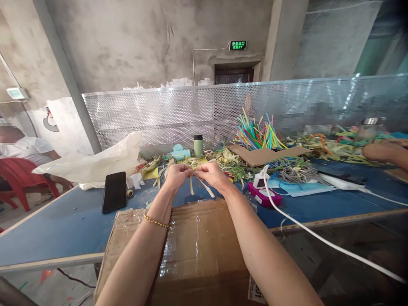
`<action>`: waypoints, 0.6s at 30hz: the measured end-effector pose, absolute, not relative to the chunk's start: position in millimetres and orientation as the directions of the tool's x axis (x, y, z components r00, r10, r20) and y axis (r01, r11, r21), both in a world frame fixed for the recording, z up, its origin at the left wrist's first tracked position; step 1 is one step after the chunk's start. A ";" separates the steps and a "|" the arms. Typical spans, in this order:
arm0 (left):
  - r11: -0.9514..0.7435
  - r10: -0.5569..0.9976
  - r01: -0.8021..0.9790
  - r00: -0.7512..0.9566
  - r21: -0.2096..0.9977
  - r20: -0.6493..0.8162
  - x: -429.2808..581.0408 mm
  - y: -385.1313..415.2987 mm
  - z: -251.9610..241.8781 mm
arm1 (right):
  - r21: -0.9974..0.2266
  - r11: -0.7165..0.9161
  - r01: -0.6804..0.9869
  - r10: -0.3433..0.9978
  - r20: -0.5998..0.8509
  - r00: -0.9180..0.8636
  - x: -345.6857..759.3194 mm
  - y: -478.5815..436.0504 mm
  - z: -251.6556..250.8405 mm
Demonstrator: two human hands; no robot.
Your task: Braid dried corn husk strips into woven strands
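My left hand [178, 175] and my right hand [212, 174] meet over the back edge of the cardboard box, both closed in a pinch. Between their fingertips is a thin pale strip [206, 188] that looks like dried husk. One end slants down below my right hand, and a shorter end [191, 187] hangs near my left fingers. Where the strips cross or join is hidden by the fingertips. Just behind the hands lies a heap of similar green and yellowish strips [234, 163]. Under my forearms stands the taped cardboard box [194, 250].
On the blue table [73, 221] lie a black phone [114, 192] and a plastic bag [95, 163] at left. A green bottle [198, 146], colourful pipe cleaners [258, 134] and a perforated metal screen [153, 119] stand behind. At right, a white cable [306, 229] passes a magenta box [265, 196] and another person's hand [379, 151].
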State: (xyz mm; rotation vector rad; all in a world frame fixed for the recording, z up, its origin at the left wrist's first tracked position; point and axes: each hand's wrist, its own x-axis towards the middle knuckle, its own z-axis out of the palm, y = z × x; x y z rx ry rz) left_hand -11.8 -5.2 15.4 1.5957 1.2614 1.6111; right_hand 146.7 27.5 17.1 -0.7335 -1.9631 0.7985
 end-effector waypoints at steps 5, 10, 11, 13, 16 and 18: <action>-0.412 0.869 0.293 -0.158 0.863 0.469 -11.9 -5.8 15.2 | -0.580 0.722 0.377 0.691 0.574 -0.439 145.0 22.7 20.4; -0.374 0.872 0.303 -0.207 0.876 0.444 -8.4 -7.3 16.2 | -0.496 0.693 0.524 0.713 0.583 -0.390 138.3 16.5 21.9; -0.368 0.872 0.301 -0.216 0.880 0.439 -7.9 -7.6 16.4 | -0.512 0.683 0.521 0.724 0.571 -0.388 137.6 15.6 21.6; -0.362 0.875 0.284 -0.223 0.888 0.429 -7.6 -8.1 16.6 | -0.544 0.668 0.507 0.741 0.545 -0.392 137.1 14.7 21.0; -0.348 0.896 0.201 -0.215 0.916 0.388 -8.7 -8.0 16.5 | -0.604 0.651 0.461 0.759 0.509 -0.405 137.7 15.1 20.2; -0.337 0.908 0.142 -0.212 0.931 0.361 -9.8 -7.5 16.4 | -0.634 0.644 0.428 0.764 0.505 -0.400 138.1 15.8 19.7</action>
